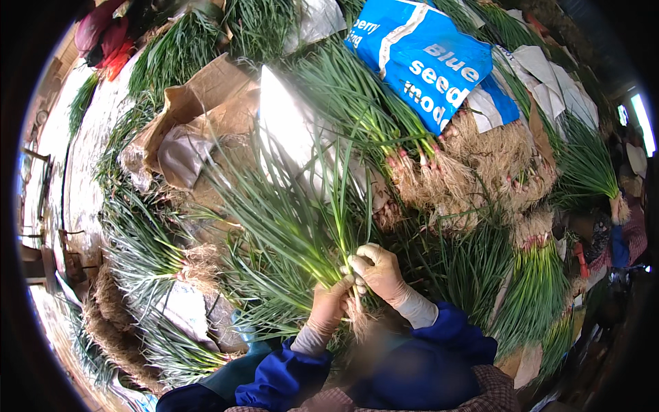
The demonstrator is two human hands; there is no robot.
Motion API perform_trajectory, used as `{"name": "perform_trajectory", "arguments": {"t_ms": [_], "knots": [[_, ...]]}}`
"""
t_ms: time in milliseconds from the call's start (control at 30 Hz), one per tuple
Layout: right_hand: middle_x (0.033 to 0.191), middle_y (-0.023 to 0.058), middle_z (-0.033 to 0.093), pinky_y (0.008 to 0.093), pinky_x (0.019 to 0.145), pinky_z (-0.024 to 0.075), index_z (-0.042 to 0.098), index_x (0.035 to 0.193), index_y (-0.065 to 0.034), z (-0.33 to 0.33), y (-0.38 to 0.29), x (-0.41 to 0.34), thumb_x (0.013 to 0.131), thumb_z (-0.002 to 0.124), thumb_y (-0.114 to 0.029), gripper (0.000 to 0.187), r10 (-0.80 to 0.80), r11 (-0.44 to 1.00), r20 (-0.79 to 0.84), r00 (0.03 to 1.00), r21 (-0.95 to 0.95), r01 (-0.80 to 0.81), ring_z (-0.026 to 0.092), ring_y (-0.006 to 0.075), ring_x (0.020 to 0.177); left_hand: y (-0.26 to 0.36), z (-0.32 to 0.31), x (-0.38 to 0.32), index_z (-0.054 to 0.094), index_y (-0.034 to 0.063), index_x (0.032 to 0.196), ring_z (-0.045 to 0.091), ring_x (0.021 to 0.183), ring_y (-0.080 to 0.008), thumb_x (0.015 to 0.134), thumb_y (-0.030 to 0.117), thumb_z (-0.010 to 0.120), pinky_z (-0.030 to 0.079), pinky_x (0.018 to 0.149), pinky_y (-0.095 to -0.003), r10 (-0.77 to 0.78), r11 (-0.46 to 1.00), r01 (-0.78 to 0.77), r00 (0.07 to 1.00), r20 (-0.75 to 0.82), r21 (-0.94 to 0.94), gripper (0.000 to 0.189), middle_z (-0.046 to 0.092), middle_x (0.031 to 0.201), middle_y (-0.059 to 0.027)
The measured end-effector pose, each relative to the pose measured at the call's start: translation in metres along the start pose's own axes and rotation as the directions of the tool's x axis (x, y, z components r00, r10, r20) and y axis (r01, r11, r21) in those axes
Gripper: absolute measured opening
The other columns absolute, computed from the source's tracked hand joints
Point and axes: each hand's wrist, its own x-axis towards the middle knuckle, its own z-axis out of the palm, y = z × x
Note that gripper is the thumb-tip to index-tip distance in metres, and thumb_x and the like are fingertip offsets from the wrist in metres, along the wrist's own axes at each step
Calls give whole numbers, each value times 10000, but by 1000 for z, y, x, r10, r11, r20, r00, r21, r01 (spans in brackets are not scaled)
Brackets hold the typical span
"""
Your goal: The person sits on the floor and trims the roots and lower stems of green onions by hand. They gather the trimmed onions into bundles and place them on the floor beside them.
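A fanned bunch of green onions (288,226) with pale stringy roots (359,316) is in my left hand (328,304), which closes around the lower stems. My right hand (381,273) meets it from the other side, with thumb and fingers pinching a stalk (340,226) that stands apart at the bunch's right edge. Both hands wear pale, soiled gloves, and their fingertips nearly touch. The leaves point up and away to the left, while the roots hang below my hands. My fingers hide part of the stem bases.
Rooted green onions (190,265) lie left, with a larger bundle (535,278) right. A blue printed bag (427,56) covers part of the rooted heap (479,159) ahead. Brown paper (206,98) and white sheeting (288,123) lie between. Another person's checked sleeve (636,232) shows far right.
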Motion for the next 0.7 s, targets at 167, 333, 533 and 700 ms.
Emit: {"name": "perform_trajectory", "arguments": {"t_ms": [167,333,533,700], "knots": [[706,61,572,303,495,474,593,800,-43,1,-66,30,844,678,-126,126,-661,614,138,738,-466,637,581,185,585,35,19,11,561,-36,1012,619,588,-158,882,63,563,483,452,-246,196,979,-194,980,-32,55,164,639,765,-105],[722,45,556,276,461,464,541,967,-64,-85,-121,111,927,586,-244,190,-824,195,-14,567,-945,261,551,154,575,58,9,19,560,13,936,540,504,-130,904,96,551,443,427,-245,114,969,-146,980,-161,-200,90,601,712,-54],[984,135,598,413,705,494,529,1057,-31,-90,-66,120,966,487,-255,246,-341,385,-126,932,-923,16,609,228,863,67,-34,13,538,30,1070,554,605,-114,902,127,564,495,514,-228,278,940,-229,944,179,-254,195,578,782,-44],[560,21,544,315,480,431,589,958,-90,-139,-4,121,916,527,-283,208,-402,-132,-115,908,-974,-182,561,200,494,61,-5,4,537,37,1020,607,689,-165,813,-3,596,528,578,-254,211,967,-183,966,152,-178,219,638,862,-101]]}}
